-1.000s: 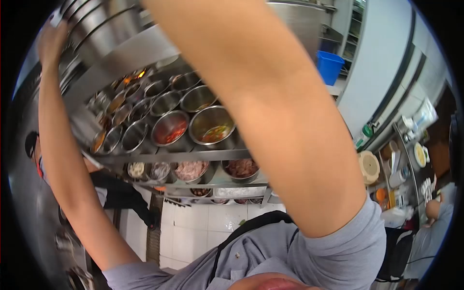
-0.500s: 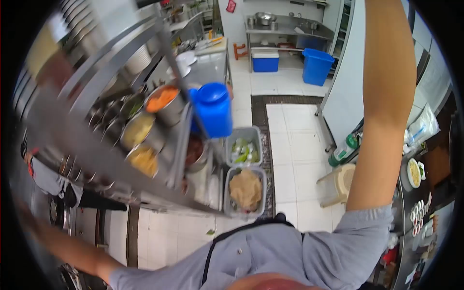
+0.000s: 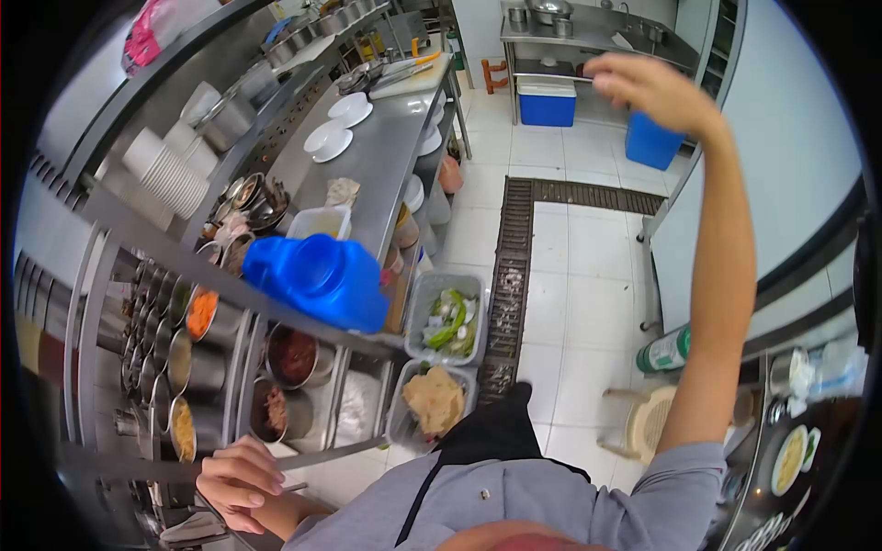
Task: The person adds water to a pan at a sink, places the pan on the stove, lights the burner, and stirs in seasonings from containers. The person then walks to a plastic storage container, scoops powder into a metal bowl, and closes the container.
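Note:
My left hand (image 3: pixel 242 482) is low at the left, beside the front rail of a metal rack. Its fingers are loosely bent and somewhat apart, and I see nothing in them. My right hand (image 3: pixel 657 92) is stretched far forward in the air at the upper right, its fingers extended, holding nothing. Nearest to the left hand are steel pots, one with yellow strips (image 3: pixel 184 430) and one with pinkish chopped food (image 3: pixel 277 409). A blue plastic jug (image 3: pixel 317 280) rests on the rack. Behind the right hand, a blue bin (image 3: pixel 652 140) stands on the floor.
Clear tubs hold green vegetable scraps (image 3: pixel 452 321) and flat tan pieces (image 3: pixel 434 402). A steel counter (image 3: pixel 367 165) carries white bowls (image 3: pixel 328 140). A floor drain (image 3: pixel 510 275) runs ahead. A beige stool (image 3: pixel 648 422) and green cylinder (image 3: pixel 663 351) stand at the right.
The view has turned left and moved. My left hand has come into clear view by the rack. My right hand, formerly beyond the top edge, now shows.

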Demonstrator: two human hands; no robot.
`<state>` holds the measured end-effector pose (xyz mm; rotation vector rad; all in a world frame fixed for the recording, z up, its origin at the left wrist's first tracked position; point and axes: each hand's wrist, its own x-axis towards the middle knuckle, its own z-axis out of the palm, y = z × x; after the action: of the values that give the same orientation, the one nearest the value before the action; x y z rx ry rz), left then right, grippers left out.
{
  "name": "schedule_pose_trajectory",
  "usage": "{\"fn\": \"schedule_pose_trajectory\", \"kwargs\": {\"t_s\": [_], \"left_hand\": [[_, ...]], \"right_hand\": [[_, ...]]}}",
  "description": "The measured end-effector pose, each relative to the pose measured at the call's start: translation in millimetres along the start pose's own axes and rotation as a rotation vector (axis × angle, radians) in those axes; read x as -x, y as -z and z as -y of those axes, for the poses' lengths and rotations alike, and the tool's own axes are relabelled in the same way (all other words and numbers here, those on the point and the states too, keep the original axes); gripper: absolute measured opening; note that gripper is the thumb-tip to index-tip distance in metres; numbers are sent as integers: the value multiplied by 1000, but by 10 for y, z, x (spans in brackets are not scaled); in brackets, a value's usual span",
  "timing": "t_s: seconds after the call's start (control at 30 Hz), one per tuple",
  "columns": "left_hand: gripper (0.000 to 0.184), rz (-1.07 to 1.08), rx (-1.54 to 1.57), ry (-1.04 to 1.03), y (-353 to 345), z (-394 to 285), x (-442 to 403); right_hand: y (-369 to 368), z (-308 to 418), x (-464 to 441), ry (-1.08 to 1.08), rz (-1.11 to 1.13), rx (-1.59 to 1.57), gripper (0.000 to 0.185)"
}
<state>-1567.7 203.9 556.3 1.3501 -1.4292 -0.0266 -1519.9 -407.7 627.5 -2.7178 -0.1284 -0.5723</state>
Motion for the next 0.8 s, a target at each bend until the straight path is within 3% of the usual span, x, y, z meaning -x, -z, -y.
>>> {"fn": "schedule_pose_trajectory", "kwargs": {"t_s": [0.03, 0.1, 0.13, 0.17, 0.2, 0.23, 0.27, 0.3, 0.33, 0.37, 0.43, 0.53, 0.63, 0.67, 0.73, 0.8], "left_hand": [[38, 44, 72, 7, -63, 245, -239], [36, 170, 206, -19, -205, 931, -637], [34, 196, 382, -21, -321, 1361, -839], [37, 252, 595, -14, -413, 1853, -1010], [43, 278, 768, -113, -571, 2433, -1254], [44, 107, 940, -113, -798, 2973, -1339], [40, -101, 966, 176, -933, 3317, -1365], [39, -312, 879, 523, -1036, 3515, -1642], [33, -458, 737, 657, -1163, 3749, -1997], [33, -468, 754, 682, -1118, 4012, -2209], [24, -250, 520, 1016, -1002, 4606, -2540], [21, -106, 202, 1127, -981, 5573, -3206], [31, 212, -253, 1153, -1082, 6783, -3960], [31, 212, -247, 1162, -1132, 7205, -4154], [43, 563, -860, 1022, -1371, 8065, -4282], [49, 797, -718, 1067, -1423, 8760, -4346]], "right_hand": [[-247, -517, -136, 132, -46, 94, 37], [-704, -1340, -209, 21, 19, 131, 38], [-809, -1471, -186, -169, 189, 245, 38], [-1332, -2250, 8, -151, 40, 246, 38], [-1683, -2709, 241, -281, 98, 159, 40], [-2161, -3300, 639, -278, 44, 154, 42], [-2717, -3930, 1214, -569, 187, 48, 42], [-3133, -4160, 1942, -696, 214, 35, 43], [-3410, -4213, 2761, -999, 428, 9, 41], [-3661, -4238, 3533, -1271, 694, 33, 38], [-3671, -3926, 4453, -1627, 1044, -31, 38], [-3687, -3629, 4687, -1806, 1073, -278, 37], [-3917, -4000, 4075, -1800, 1029, -437, 36], [-4021, -4249, 3790, -1773, 1008, -466, 36], [-4183, -4951, 3084, -1673, 956, -482, 36], [-4351, -5955, 2130, -1530, 874, -424, 35]]}}
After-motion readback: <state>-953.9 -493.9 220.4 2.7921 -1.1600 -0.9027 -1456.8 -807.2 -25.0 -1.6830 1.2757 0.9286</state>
